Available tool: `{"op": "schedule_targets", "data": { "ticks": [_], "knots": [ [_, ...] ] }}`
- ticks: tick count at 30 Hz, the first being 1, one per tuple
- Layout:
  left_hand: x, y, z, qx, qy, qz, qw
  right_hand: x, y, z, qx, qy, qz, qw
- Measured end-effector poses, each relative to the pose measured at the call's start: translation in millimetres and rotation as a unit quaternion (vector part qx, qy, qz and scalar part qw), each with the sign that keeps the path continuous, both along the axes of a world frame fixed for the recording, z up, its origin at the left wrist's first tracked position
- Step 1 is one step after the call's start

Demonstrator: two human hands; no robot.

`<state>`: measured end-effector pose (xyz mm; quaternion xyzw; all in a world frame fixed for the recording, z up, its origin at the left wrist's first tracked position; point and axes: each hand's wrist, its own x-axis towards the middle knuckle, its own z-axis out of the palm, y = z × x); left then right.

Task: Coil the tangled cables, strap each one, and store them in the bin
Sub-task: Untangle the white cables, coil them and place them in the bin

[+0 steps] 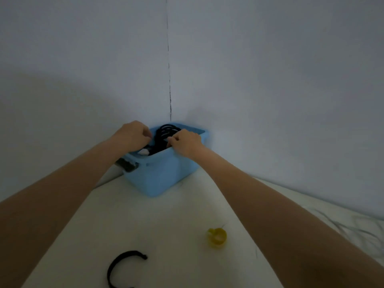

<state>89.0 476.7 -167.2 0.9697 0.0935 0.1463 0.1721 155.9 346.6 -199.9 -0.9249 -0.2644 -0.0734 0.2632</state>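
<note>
ok, both my hands are in the blue bin point(160, 175). left hand point(133, 135) and right hand point(186, 142) are curled on the black coiled cable point(166, 132). spare strap point(122, 267) lies on the worktop point(166, 235).

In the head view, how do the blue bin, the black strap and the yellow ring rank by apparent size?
1. Blue bin, clearly largest.
2. Black strap, though it lies nearer the camera and runs off the bottom edge.
3. Yellow ring, smallest.

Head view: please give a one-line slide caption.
Both hands tuck a coiled black cable into the blue bin.
</note>
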Motion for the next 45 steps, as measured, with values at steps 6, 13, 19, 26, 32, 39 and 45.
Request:
{"op": "schedule_targets", "data": {
  "ticks": [6,13,19,26,32,39,45],
  "knots": [
    [-13,-31,-1,-0.032,-0.053,-0.037,0.997,-28,-39,26,0.041,0.002,0.023,0.999],
    [-64,-147,-4,-0.021,-0.026,-0.219,0.975,-110,-169,47,-0.035,0.135,-0.011,0.99],
    [-125,-255,-19,0.01,0.049,-0.398,0.916,-201,-290,39,-0.128,0.237,-0.097,0.958],
    [-183,-335,-64,0.177,0.222,-0.492,0.823,-303,-351,-20,-0.223,0.346,-0.086,0.908],
    [-206,-373,-58,0.155,0.209,-0.465,0.846,-325,-397,-44,-0.305,0.187,-0.142,0.923],
    [-220,-389,-77,0.264,0.2,-0.455,0.827,-331,-437,-64,-0.252,0.106,-0.215,0.937],
    [-201,-415,-35,0.023,0.061,-0.47,0.881,-332,-430,33,0.291,0.066,-0.148,0.943]
  ]
}}
